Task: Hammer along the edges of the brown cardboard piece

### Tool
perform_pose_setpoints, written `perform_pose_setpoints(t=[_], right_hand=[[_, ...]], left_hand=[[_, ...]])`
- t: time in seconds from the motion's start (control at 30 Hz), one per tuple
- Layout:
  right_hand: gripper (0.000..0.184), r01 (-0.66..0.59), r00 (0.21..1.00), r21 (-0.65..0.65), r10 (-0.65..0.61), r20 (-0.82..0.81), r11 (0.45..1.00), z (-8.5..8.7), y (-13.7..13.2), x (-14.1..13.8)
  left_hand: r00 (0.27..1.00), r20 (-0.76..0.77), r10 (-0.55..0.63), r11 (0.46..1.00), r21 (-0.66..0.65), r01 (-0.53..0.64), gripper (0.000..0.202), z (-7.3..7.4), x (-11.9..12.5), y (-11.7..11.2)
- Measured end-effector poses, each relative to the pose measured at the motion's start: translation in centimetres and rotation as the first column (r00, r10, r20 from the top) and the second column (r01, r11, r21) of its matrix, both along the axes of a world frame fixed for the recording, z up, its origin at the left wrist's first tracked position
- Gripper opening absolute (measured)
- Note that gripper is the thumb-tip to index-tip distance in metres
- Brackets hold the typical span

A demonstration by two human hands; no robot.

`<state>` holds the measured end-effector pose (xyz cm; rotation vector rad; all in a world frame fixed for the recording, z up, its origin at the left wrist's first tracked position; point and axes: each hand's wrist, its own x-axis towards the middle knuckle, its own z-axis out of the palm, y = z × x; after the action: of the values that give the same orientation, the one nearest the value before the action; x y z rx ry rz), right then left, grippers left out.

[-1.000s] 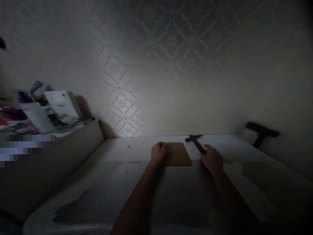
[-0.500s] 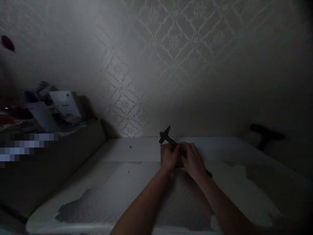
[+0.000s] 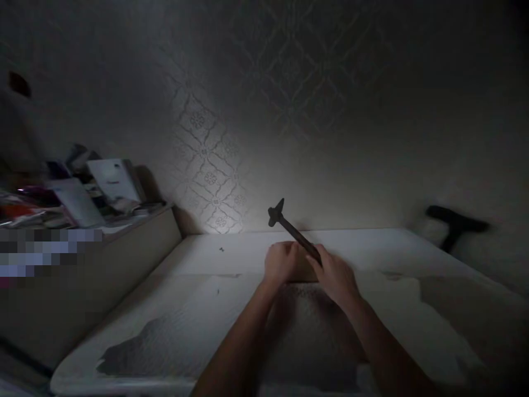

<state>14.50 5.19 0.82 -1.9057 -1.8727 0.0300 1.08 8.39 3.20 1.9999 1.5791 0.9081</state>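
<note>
My right hand (image 3: 338, 278) is closed around the wooden-looking handle of a hammer (image 3: 295, 234). The hammer slants up to the left, its dark head clear of the block below. A small brown block (image 3: 305, 271) rests on the white tabletop (image 3: 243, 259), partly covered by both hands. My left hand (image 3: 281, 263) is closed at the block's left side, fingertips bent in over it. Whatever its fingers pinch, if anything, is hidden. Two tiny dark pieces, perhaps nails or screws (image 3: 221, 249), lie on the table left of my hands.
Patterned wallpaper (image 3: 210, 179) rises behind the table. On the left, a raised cabinet (image 3: 136, 242) carries a white box (image 3: 113, 179) and clutter. A dark T-shaped object (image 3: 457, 220) is at the right edge. A worn, transparent-looking cover (image 3: 173, 336) lies over the table front.
The hammer head has risen away from the block. My right hand has shifted right and down, my left hand slightly left, so they are farther apart. The upper wall looks darker.
</note>
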Motion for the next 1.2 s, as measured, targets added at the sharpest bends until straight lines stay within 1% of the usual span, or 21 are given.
perform_pose_setpoints(t=[0.03,0.07,0.1,0.13,0.17,0.23,0.3,0.4,0.53,0.6,0.7,0.9,1.07,1.2], right_hand=[[0.033,0.037,0.999,0.0,-0.037,-0.012,0.999,0.0,0.1,0.3],[0.033,0.078,0.997,-0.006,-0.078,-0.027,0.997,0.1,0.2,0.6],[0.033,0.118,0.992,-0.015,-0.119,-0.047,0.993,0.1,0.3,1.0],[0.033,0.154,0.985,-0.026,-0.156,-0.071,0.988,0.1,0.4,1.3],[0.034,0.186,0.977,-0.039,-0.189,-0.095,0.982,0.0,0.5,1.7],[0.036,0.229,0.963,-0.063,-0.235,-0.13,0.971,-0.1,0.7,2.4],[0.038,0.243,0.956,-0.082,-0.253,-0.147,0.967,-0.2,0.8,2.8],[0.039,0.226,0.959,-0.091,-0.238,-0.152,0.97,-0.5,0.9,3.0],[0.037,0.126,0.982,-0.085,-0.136,-0.133,0.988,-0.6,0.8,2.6],[0.036,0.082,0.992,-0.087,-0.09,-0.087,0.993,-0.5,0.6,2.1],[0.037,0.058,0.998,-0.094,-0.061,-0.025,0.994,-0.4,0.3,1.4],[0.037,0.042,0.999,-0.079,-0.044,-0.024,0.996,-0.4,0.3,1.5],[0.039,0.057,0.998,-0.08,-0.059,-0.022,0.995,-0.5,0.4,1.9],[0.039,0.048,0.999,-0.09,-0.05,-0.019,0.995,-0.5,0.3,1.9]], left_hand=[[0.985,-0.166,-0.05,0.999,-0.02,0.047,0.034,0.1,0.0,-0.7],[0.942,-0.307,-0.135,0.991,-0.055,0.124,0.032,0.1,0.1,-1.4],[0.879,-0.417,-0.23,0.973,-0.096,0.209,0.034,-0.1,0.3,-2.0],[0.827,-0.478,-0.296,0.955,-0.13,0.266,0.039,-0.5,0.5,-2.5],[0.78,-0.527,-0.338,0.94,-0.153,0.305,0.049,-0.9,0.6,-2.8],[0.716,-0.6,-0.357,0.931,-0.167,0.324,0.065,-1.8,0.8,-2.9],[0.683,-0.644,-0.345,0.933,-0.157,0.324,0.068,-2.5,0.7,-2.3],[0.704,-0.646,-0.294,0.949,-0.109,0.296,0.062,-3.4,0.2,-0.6],[0.742,-0.633,-0.22,0.962,-0.013,0.274,0.053,-4.8,-0.4,1.4],[0.757,-0.621,-0.204,0.963,0.011,0.268,0.053,-5.4,-0.6,2.0],[0.764,-0.611,-0.207,0.964,0.003,0.264,0.058,-5.8,-0.7,2.2],[0.768,-0.6,-0.225,0.964,-0.023,0.265,0.064,-5.5,-0.7,1.9],[0.774,-0.604,-0.191,0.982,-0.117,0.151,0.072,-4.8,-0.7,0.9],[0.776,-0.595,-0.209,0.976,-0.174,0.13,0.075,-4.3,-0.8,0.4]])
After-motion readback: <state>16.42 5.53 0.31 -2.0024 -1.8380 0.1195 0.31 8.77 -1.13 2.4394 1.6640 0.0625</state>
